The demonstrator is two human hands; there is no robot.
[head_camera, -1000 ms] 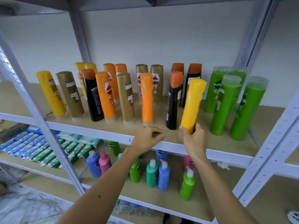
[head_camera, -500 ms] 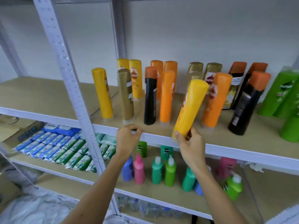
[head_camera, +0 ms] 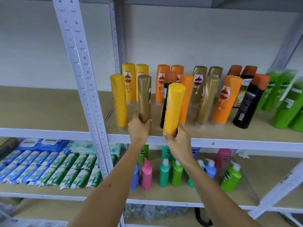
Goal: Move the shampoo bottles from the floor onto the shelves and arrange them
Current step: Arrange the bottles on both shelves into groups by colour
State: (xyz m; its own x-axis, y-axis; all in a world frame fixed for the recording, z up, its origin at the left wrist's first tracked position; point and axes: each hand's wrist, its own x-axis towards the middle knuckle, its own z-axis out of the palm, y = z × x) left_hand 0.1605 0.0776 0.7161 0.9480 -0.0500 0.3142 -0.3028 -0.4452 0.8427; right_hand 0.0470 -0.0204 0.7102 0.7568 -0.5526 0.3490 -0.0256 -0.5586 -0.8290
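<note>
My right hand (head_camera: 177, 140) grips the bottom of a yellow shampoo bottle (head_camera: 173, 108), holding it upright and slightly tilted just above the front edge of the upper shelf (head_camera: 229, 141). My left hand (head_camera: 139, 128) wraps around the base of a gold bottle (head_camera: 144, 97) standing in the front row. Another yellow bottle (head_camera: 118, 99) stands just left of it. Behind them are rows of yellow, orange, gold, black and green bottles.
A white perforated upright (head_camera: 85, 89) rises just left of the bottles. The lower shelf holds pump bottles (head_camera: 164, 174) in several colours and blue-green packets (head_camera: 49, 169). Green bottles (head_camera: 285, 99) crowd the upper shelf's right end; bare board lies left of the upright.
The view swung left along the shelf. My right hand carried the yellow bottle leftward. My left hand left the shelf edge and took hold of the gold bottle.
</note>
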